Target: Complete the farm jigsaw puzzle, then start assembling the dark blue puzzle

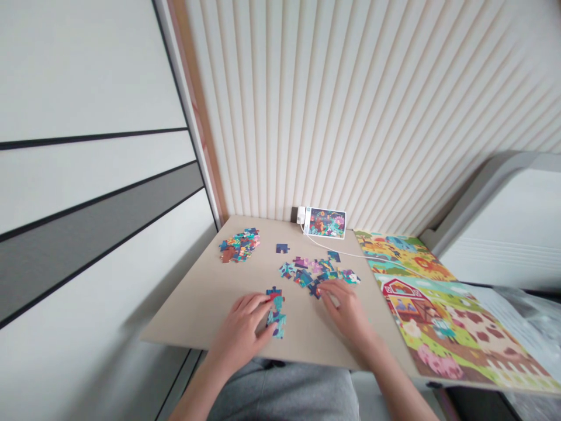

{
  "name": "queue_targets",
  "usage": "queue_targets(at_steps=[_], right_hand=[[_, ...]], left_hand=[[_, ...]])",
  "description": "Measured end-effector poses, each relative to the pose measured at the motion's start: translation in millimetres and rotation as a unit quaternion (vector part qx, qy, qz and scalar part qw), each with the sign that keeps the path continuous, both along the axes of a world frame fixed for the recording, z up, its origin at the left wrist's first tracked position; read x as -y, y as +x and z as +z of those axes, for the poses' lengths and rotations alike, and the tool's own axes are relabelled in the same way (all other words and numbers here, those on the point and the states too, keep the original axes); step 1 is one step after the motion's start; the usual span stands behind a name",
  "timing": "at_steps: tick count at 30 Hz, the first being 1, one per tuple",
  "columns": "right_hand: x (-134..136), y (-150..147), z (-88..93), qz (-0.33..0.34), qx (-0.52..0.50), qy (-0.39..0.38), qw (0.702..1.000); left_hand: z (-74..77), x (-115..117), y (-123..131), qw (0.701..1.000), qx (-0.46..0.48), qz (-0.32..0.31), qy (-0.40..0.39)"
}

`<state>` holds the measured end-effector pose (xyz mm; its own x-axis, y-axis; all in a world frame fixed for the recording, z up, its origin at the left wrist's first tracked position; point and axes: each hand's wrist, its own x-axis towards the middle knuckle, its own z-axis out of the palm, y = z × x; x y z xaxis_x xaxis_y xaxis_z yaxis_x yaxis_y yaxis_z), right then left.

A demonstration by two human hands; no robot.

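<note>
A short upright strip of joined jigsaw pieces (277,316), red, teal and blue, lies near the table's front edge. My left hand (245,327) rests beside it with thumb and fingers apart, the fingertips touching its left side. To the right, my right hand (344,307) has thumb and index finger closed on a dark blue jigsaw piece (314,289) at the near edge of a loose group. That group of jigsaw pieces (302,278) spreads across the table in purple, teal and blue. A single dark blue piece (282,248) lies behind it.
A pile of jigsaw pieces (240,244) sits at the table's back left. The small picture card (325,223) leans near the pleated wall, beside a white plug (301,215) whose cable (342,253) runs right. Two illustrated animal boards (464,333) cover the right side.
</note>
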<state>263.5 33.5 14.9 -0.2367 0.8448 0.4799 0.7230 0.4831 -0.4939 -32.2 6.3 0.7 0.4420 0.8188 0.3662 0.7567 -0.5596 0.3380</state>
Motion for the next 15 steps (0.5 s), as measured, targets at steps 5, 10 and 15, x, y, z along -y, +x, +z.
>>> queue_targets(at_steps=[5,10,15], right_hand=[[49.4,-77.2,-1.4,0.059,0.056,-0.063,0.995],[57.7,-94.9,-6.2,0.055,0.069,-0.064,0.994],[53.9,-91.6,-8.1,0.07,0.067,-0.052,0.994]], left_hand=[[-5.8,-3.1,0.0,0.999,0.018,0.045,0.023],[-7.7,-5.6,-3.1,1.0,0.011,0.013,0.007],[-10.0,-7.2,-7.1,1.0,0.024,-0.002,-0.002]])
